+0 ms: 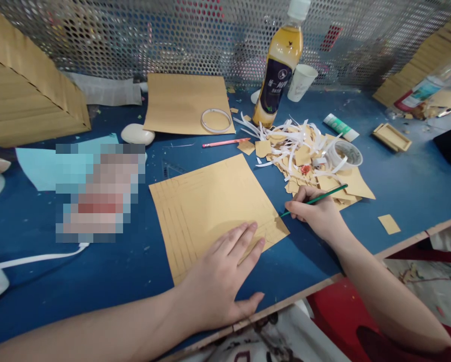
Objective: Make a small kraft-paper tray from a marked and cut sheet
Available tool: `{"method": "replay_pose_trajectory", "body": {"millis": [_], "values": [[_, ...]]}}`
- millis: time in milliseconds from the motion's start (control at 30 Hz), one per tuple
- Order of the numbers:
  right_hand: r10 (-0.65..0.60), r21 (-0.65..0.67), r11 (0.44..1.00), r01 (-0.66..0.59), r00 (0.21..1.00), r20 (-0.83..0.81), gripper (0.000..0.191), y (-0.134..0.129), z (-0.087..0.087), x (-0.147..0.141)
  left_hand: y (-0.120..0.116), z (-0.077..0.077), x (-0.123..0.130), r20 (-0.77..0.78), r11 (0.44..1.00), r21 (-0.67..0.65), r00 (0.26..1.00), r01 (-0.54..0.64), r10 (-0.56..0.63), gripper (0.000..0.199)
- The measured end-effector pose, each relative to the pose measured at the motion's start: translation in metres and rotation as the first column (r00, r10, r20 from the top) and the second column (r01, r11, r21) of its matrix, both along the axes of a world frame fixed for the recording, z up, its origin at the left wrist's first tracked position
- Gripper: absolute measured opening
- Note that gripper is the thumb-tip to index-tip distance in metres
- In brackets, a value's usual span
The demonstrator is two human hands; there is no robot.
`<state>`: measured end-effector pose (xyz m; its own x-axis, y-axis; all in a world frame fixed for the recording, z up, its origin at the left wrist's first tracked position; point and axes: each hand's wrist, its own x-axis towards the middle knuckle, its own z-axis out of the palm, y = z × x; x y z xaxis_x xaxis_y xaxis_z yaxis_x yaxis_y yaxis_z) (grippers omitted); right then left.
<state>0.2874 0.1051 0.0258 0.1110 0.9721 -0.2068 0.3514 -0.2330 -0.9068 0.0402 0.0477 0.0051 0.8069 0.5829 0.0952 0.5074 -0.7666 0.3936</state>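
Note:
A sheet of brown kraft paper point(214, 201) lies on the blue table, with pencil lines ruled along its left, lower right and top edges. My left hand point(225, 271) rests on the paper's lower part, fingers spread and thumb over the table. My right hand point(312, 211) is closed around a thin green pencil point(327, 193). The pencil's tip is at the paper's right edge, near the lower right corner. Beyond my right hand lies a heap of torn brown paper pieces and white strips point(301, 146).
A drink bottle point(280, 70) and a paper cup point(303, 83) stand behind the heap. A tape roll point(344, 153), glue tube point(340, 126), pink pencil point(225, 143), set square point(173, 170), white mouse point(137, 134) and brown sheet point(184, 100) lie around. Perforated metal panel point(195, 45) closes the back.

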Motion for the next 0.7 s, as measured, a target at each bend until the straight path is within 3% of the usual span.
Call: {"method": "replay_pose_trajectory", "body": {"millis": [700], "values": [[-0.003, 0.053, 0.999, 0.005, 0.999, -0.052, 0.027, 0.0003, -0.0048, 0.0081, 0.0005, 0.0012, 0.0003, -0.036, 0.999, -0.037, 0.999, -0.001, 0.000, 0.073]]}}
